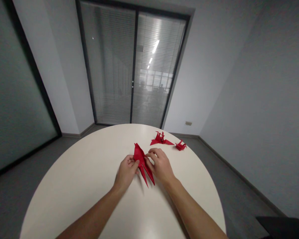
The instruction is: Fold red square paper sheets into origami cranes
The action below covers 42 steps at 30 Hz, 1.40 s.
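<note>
Two hands (126, 170) (161, 165), one red paper (139, 153), cranes (161, 140) (180, 146) beyond — two, maybe three

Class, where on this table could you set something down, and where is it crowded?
The table is bare between the left forearm and left edge, between both forearms, and right of the right forearm. It is crowded around the red paper between the left hand and right hand, and at the red paper birds near the far-right edge.

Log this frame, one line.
left hand: holds red folded paper | right hand: at the paper's right edge | beyond right hand: red folded figures | surface: rounded white table
</note>
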Tool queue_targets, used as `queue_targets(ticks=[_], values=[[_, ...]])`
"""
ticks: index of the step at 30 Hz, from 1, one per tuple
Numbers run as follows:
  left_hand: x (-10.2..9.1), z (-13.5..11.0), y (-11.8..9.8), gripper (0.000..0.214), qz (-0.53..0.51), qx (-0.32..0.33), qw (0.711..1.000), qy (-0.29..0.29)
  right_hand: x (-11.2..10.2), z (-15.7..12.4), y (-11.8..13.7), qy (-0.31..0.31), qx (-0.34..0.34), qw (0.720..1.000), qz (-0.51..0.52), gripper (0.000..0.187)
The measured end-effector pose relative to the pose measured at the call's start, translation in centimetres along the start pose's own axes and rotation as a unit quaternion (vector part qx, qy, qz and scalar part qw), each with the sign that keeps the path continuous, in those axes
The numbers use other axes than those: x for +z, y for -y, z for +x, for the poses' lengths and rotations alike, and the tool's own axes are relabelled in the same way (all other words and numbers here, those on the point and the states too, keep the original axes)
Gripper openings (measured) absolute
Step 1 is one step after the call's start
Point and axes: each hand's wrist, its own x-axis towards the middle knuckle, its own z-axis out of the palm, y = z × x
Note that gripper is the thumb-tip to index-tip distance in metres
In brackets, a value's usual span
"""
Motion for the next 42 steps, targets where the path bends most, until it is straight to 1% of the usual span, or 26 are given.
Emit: queue_targets(ticks=[1,3,4,6,8,11,13,15,17,18,19,22,24,26,28,30,32,34,36,38,40,42], values=[[0.0,0.0,0.0,0.032,0.01,-0.001,1.0,-0.006,-0.2,0.1,-0.1,0.012,-0.033,0.999,-0.036,0.011],[0.0,-0.1,0.1,0.029,0.032,0.002,0.999,-0.013,-0.5,0.2,-0.2,0.031,-0.075,0.994,-0.068,0.009],[0.0,-0.1,0.2,0.027,0.044,0.005,0.999,-0.015,-0.6,0.2,-0.3,0.035,-0.08,0.994,-0.066,0.009],[-0.1,-0.1,0.4,0.024,0.068,0.014,0.997,-0.02,-0.5,0.1,-0.3,0.035,-0.064,0.996,-0.042,0.01],[-0.3,0.0,0.7,0.022,0.09,0.026,0.995,-0.023,-0.3,0.0,-0.3,0.026,-0.023,0.999,-0.008,0.01],[-0.3,0.0,0.9,0.02,0.105,0.036,0.994,-0.025,0.0,-0.2,-0.3,0.012,0.067,0.997,0.041,0.009],[-0.2,0.0,0.8,0.02,0.101,0.038,0.994,-0.023,0.2,-0.3,-0.4,0.017,0.129,0.987,0.093,0.01],[0.0,-0.1,0.6,0.024,0.079,0.037,0.996,-0.024,0.4,-0.4,-0.5,0.021,0.183,0.971,0.152,0.011],[0.2,-0.2,0.3,0.031,0.043,0.031,0.998,-0.024,0.5,-0.5,-0.7,0.011,0.206,0.96,0.19,0.012],[0.3,-0.2,0.1,0.034,0.026,0.029,0.999,-0.021,0.4,-0.5,-0.8,0.005,0.199,0.96,0.196,0.011],[0.3,-0.3,-0.1,0.037,0.013,0.027,0.999,-0.017,0.4,-0.5,-0.9,0.003,0.178,0.964,0.197,0.012],[0.2,-0.5,-0.5,0.047,-0.015,0.029,0.999,-0.003,0.2,-0.5,-1.1,0.031,0.079,0.975,0.205,0.027],[0.1,-0.6,-0.7,0.053,-0.031,0.025,0.999,0.005,0.3,-0.5,-1.1,0.045,0.051,0.973,0.221,0.037],[0.1,-0.6,-0.8,0.056,-0.042,0.02,0.999,0.017,0.5,-0.4,-0.8,0.037,0.07,0.967,0.24,0.041],[0.0,-0.5,-0.6,0.057,-0.046,0.018,0.998,0.032,0.8,-0.2,-0.5,0.033,0.107,0.956,0.272,0.037],[0.1,-0.3,-0.3,0.054,-0.042,0.023,0.998,0.045,0.9,-0.1,0.0,0.049,0.144,0.938,0.312,0.028],[0.1,-0.1,0.0,0.048,-0.029,0.033,0.998,0.047,0.8,0.0,0.4,0.072,0.168,0.923,0.339,0.024],[0.1,0.0,0.1,0.041,-0.013,0.045,0.998,0.035,0.6,0.1,0.7,0.087,0.163,0.923,0.337,0.021],[0.1,0.0,0.1,0.037,0.003,0.053,0.998,0.023,0.6,0.1,0.9,0.086,0.147,0.932,0.32,0.015],[0.1,-0.1,0.0,0.034,0.017,0.05,0.998,0.022,0.7,0.2,0.8,0.065,0.145,0.939,0.306,0.012],[0.0,-0.2,-0.1,0.032,0.027,0.04,0.998,0.027,0.9,0.3,0.6,0.038,0.162,0.939,0.301,0.011],[0.0,-0.2,-0.1,0.032,0.036,0.038,0.998,0.033,1.1,0.3,0.4,0.028,0.184,0.935,0.3,0.011]])
